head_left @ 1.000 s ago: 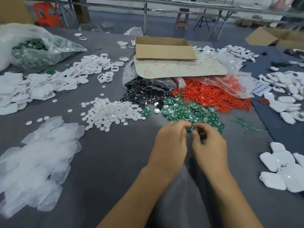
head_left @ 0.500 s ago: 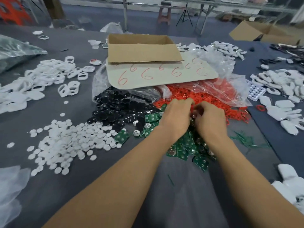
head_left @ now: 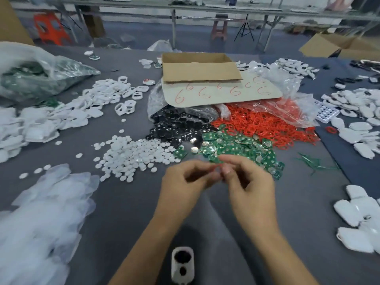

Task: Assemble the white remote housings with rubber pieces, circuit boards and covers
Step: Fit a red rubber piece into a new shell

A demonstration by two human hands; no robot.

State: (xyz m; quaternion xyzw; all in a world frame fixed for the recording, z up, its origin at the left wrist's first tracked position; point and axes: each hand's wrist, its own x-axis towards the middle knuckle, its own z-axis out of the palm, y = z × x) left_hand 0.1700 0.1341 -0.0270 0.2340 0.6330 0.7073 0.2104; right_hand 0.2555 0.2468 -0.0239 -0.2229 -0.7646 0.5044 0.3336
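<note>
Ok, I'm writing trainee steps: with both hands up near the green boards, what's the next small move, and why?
Probably lower the small reddish piece, which the left hand and right hand seem to pinch between them, to the white housing lying between the forearms with its dark openings facing up. Blur hides what the piece is.

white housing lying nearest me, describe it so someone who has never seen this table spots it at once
On the grey table, look at the near edge, between the left forearm and right forearm. One white housing lies there alone, a big dark round hole above a smaller one; the other white housings sit in heaps far left and right.
</note>
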